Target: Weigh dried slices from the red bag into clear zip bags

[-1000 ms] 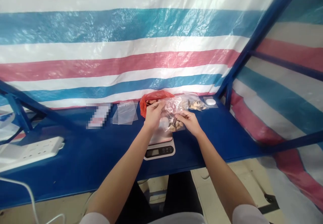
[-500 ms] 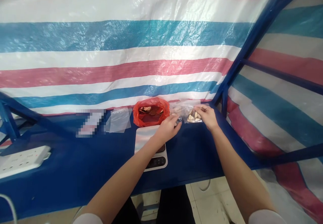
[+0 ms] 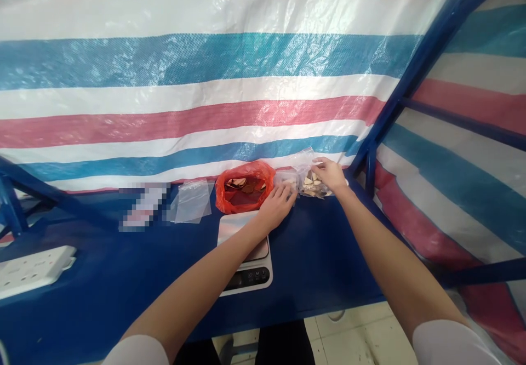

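Observation:
My right hand pinches the upper part of a clear plastic bag that holds pale and brown slice-like pieces. This bag leans near the back edge of the table. Just left of it, my left hand lies with its fingers stretched out over another clear bag, whose contents are mostly covered. Beside that hand stands a red plastic bag with its mouth wide, showing similar brown and pale pieces inside. Under my left forearm is a white kitchen scale, partly hidden.
Flat clear bags lie left of the red bag, near a blurred-out item. A white power strip sits at the left on the blue table. Striped sheeting and a blue frame post border the table.
My left hand has flattened over the bag, its fingers stretching forward. The bag in my right hand has tilted and its top has risen a little. The view has shifted slightly.

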Tool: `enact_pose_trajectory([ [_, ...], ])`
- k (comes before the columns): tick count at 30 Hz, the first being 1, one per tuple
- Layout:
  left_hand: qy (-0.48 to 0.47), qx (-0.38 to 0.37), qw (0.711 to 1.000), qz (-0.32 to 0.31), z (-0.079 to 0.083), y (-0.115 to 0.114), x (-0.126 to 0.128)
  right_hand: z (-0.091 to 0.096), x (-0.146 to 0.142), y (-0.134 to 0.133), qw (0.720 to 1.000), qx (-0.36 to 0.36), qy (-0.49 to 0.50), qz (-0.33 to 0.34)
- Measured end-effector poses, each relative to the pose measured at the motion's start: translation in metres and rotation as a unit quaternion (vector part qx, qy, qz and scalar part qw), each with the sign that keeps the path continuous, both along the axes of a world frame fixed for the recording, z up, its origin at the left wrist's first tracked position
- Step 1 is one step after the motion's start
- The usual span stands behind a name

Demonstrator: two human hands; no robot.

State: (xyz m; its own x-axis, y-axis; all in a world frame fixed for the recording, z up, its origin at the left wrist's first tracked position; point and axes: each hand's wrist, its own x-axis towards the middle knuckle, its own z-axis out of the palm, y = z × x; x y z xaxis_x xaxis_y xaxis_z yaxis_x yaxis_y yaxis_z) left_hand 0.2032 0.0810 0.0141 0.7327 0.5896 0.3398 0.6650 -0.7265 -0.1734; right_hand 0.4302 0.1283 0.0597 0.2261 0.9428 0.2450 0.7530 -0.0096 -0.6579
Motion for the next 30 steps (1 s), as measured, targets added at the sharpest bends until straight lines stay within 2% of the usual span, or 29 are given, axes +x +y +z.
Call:
enact_pose_trajectory([
  [4, -0.033, -0.011, 0.999, 0.012, -0.004, 0.009, -0.001, 0.003, -0.006, -0.002, 0.993, -0.051, -0.098, -0.031],
  [8, -0.047, -0.033, 0.998, 0.003, -0.006, 0.018, 0.0, 0.006, -0.012, -0.002, 0.983, -0.094, -0.153, -0.049],
  [12, -0.078, -0.047, 0.996, -0.009, -0.006, 0.026, 0.004, 0.011, -0.015, -0.008, 0.976, -0.104, -0.166, -0.098],
  [14, -0.092, -0.057, 0.994, -0.013, -0.007, 0.029, 0.006, 0.011, -0.015, -0.014, 0.976, -0.076, -0.17, -0.112],
  [16, -0.102, -0.063, 0.993, -0.013, -0.006, 0.028, 0.009, 0.008, -0.013, -0.021, 0.981, -0.005, -0.18, -0.069],
  [19, -0.112, -0.063, 0.992, -0.004, -0.005, 0.023, 0.01, -0.005, -0.012, -0.028, 0.972, 0.1, -0.201, 0.077],
  [22, -0.121, -0.071, 0.99, 0.007, -0.002, 0.017, 0.011, -0.019, -0.013, -0.031, 0.959, 0.098, -0.204, 0.17],
  [26, -0.137, -0.089, 0.986, 0.009, 0.001, 0.014, 0.012, -0.026, -0.016, -0.031, 0.962, 0.071, -0.184, 0.187],
  [30, -0.164, -0.11, 0.98, 0.016, 0.006, 0.013, 0.014, -0.018, -0.017, -0.034, 0.967, 0.07, -0.176, 0.171],
])
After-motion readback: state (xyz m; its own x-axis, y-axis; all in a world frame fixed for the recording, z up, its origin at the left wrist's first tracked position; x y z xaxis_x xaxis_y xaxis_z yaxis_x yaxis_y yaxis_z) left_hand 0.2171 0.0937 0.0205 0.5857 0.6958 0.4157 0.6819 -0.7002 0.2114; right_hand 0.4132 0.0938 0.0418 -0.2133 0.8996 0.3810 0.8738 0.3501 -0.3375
